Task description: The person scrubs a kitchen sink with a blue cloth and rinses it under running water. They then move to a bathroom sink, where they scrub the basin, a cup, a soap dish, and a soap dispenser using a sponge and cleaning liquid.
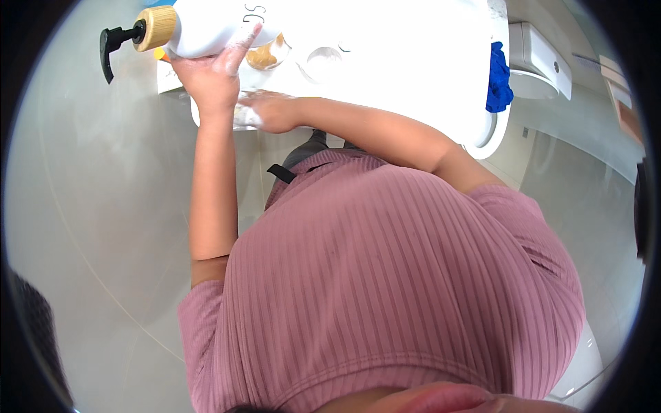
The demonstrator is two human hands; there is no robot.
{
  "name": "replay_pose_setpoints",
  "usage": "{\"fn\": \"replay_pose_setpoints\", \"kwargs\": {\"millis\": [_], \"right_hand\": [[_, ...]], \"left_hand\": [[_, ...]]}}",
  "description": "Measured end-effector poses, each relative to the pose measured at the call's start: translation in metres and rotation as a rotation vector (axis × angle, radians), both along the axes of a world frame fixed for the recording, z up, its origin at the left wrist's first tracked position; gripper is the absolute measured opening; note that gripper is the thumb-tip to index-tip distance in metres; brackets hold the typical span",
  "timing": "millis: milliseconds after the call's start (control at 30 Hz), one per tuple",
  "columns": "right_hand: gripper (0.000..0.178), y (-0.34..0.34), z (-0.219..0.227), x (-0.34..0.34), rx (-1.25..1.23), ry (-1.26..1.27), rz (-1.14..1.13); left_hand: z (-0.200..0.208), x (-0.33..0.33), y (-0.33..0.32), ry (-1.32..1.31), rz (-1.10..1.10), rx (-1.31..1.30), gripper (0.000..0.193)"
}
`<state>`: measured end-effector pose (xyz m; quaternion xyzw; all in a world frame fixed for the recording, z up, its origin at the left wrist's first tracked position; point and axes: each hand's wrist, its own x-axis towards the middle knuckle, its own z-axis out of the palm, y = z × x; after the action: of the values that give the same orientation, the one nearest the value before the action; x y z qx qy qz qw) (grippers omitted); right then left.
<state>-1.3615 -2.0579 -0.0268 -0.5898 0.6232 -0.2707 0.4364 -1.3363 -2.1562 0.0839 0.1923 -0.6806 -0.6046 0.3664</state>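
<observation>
My left hand (210,79) is wrapped around a white pump bottle (206,24), its thumb lying up along the side. The bottle is tipped on its side, so its wooden collar (155,29) and black pump head (113,45) point left. Lather clings to the thumb and palm. Just right of that wrist, my right hand (277,112) is low over the near edge of the white basin (413,89). White foam (248,117) covers its fingertips, which are smeared by motion; whether they grip anything cannot be made out.
Beyond my hands are a round golden-brown thing (265,55) and a pale round piece (323,65), washed out by glare. A crumpled blue cloth (499,79) hangs at the basin's right end. Farther right stands a white toilet (540,58). Something orange (161,54) peeks from behind the bottle.
</observation>
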Motion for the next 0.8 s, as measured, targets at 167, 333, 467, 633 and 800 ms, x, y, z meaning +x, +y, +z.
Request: {"fn": "replay_pose_setpoints", "kwargs": {"millis": [167,333,467,633,800], "right_hand": [[0.047,0.159,0.032,-0.083,0.145,-0.033,-0.06],[0.047,0.171,0.044,-0.077,0.255,0.124,-0.073],[0.047,0.038,0.017,-0.007,-0.026,0.142,-0.046],[0.026,0.016,0.018,0.011,-0.027,0.313,-0.167],[0.033,0.206,0.017,-0.089,0.149,0.286,-0.288]], "left_hand": [[-0.008,0.013,-0.014,0.054,-0.009,-0.013,0.058],[-0.02,0.008,-0.027,0.176,0.077,0.117,0.06],[-0.012,0.007,-0.028,0.226,0.1,0.108,0.06],[-0.011,0.019,-0.028,0.083,0.05,-0.028,0.056],[-0.022,0.027,-0.027,0.174,0.086,0.126,0.057]]}}
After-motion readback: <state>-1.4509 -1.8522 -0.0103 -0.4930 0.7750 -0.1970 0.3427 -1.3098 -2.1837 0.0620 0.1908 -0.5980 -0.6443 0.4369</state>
